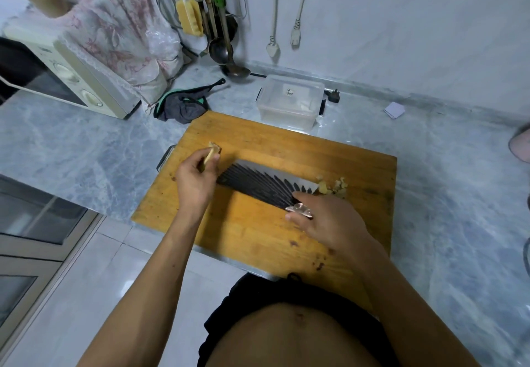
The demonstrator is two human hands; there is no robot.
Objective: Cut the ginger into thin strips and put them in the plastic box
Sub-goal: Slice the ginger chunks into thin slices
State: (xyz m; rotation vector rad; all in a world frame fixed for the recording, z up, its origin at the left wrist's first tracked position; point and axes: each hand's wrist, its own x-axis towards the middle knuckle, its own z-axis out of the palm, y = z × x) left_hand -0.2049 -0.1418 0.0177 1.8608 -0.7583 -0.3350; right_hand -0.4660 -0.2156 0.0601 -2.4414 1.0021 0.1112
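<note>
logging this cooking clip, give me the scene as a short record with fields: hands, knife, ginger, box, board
left hand: left hand pinches a ginger piece above the board's far left part
right hand: right hand grips the knife handle
knife: cleaver lying nearly flat, dark patterned blade side up, over the board
cut ginger: small pile of ginger bits by the blade's right end
box: plastic box on the counter just beyond the board, lid on
board: wooden cutting board on the marble counter

Dim even indoor light, soft shadows, wide-angle bending at edges, blurred corners, slight overall softness
</note>
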